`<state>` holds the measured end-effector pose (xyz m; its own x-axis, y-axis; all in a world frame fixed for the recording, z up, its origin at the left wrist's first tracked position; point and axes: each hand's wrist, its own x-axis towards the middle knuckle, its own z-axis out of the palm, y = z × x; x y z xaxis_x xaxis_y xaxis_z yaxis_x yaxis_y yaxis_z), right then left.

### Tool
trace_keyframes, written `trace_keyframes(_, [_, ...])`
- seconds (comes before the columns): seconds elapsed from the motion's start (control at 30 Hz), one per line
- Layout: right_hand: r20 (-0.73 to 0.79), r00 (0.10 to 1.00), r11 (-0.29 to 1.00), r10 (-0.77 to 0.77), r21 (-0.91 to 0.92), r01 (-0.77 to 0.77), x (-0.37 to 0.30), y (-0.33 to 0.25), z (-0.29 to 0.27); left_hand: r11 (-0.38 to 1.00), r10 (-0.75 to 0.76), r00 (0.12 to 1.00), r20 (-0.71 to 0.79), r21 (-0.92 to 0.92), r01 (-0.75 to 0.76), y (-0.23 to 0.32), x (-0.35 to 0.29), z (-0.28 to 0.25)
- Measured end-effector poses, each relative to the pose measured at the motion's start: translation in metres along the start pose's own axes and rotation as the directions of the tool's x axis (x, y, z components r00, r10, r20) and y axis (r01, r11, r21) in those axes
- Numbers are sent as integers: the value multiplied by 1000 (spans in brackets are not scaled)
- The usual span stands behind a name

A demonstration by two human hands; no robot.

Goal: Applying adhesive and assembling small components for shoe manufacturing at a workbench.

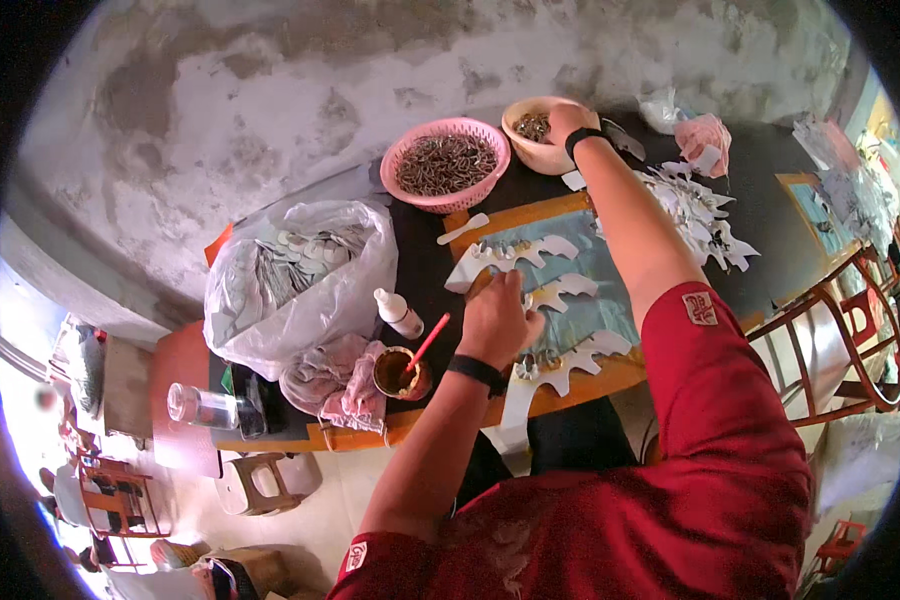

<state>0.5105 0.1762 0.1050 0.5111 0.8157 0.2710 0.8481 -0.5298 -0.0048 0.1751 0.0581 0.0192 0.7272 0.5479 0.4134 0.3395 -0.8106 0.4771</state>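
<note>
Head view: left hand (497, 318) pressed flat, fingers curled, on white scalloped card pieces (560, 292) across the blue board (610, 262); right hand (568, 120) reaching into the beige bowl (530, 150) beside the pink basket (445, 164), grip hidden, cannot tell

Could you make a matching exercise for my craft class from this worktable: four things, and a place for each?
Things:
1. pink basket
2. plastic bag
3. right hand
4. left hand

Places:
A. on the white cutouts
B. in the beige bowl
C. left end of the table
D. beside the beige bowl, full of small metal pieces

Pairs: 1-D, 2-C, 3-B, 4-A
</note>
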Motion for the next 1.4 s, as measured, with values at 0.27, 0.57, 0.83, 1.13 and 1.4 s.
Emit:
trace_keyframes(0.27, [-27, 992, 993, 121, -2, -121, 16, -2, 29, 999, -14, 1000, 26, -34, 15, 6, 2, -9])
trace_keyframes(0.57, [-55, 992, 939, 115, 333, -90, 9, 26, 8, 1000, -24, 1000, 12, -6, 24, 7, 0, -6])
trace_keyframes(0.83, [-332, 922, 822, 200, 569, 26, 7, 41, 14, 998, -56, 998, 33, 5, 56, 1, -2, 1])
trace_keyframes(1.13, [-369, 911, 847, 186, 530, 42, -21, 43, 9, 995, -100, 993, 58, -15, 101, -1, -3, 5])
trace_keyframes(1.4, [-121, 993, 963, 18, 269, 15, -7, 40, 15, 995, -69, 997, 45, -71, 72, -4, -10, 7])
